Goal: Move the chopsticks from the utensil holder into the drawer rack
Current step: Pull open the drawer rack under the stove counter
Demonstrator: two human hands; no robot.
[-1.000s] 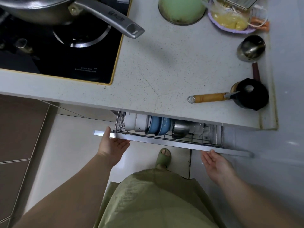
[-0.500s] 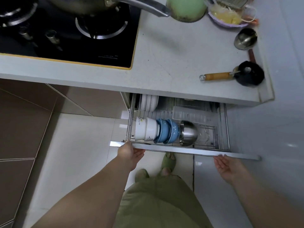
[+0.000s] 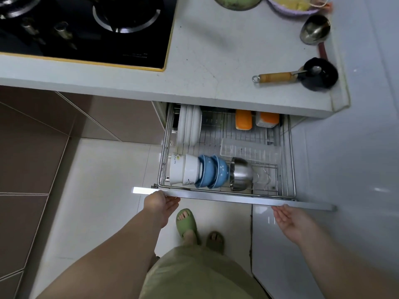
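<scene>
Drawer rack [image 3: 226,147]: pulled out below the tabletop [image 3: 226,50], wire basket exposed. Contents, from the rack's front rail [image 3: 233,198]: white bowls [image 3: 183,169], blue bowls [image 3: 212,171] and a steel bowl [image 3: 240,175] just behind it; white plates [image 3: 189,126] at the back left; a clear slotted tray [image 3: 248,149] mid-right; orange-capped containers [image 3: 255,120] at the back. My left hand [image 3: 160,205] has its fingers hooked under the rail at its left end; my right hand [image 3: 290,219] sits under the right end, palm up, fingers spread, empty. Chopsticks and utensil holder: not in view; I cannot say where they are. Progress, by my reckoning: the rack is open, no chopsticks are in it, and the whole transfer remains.
</scene>
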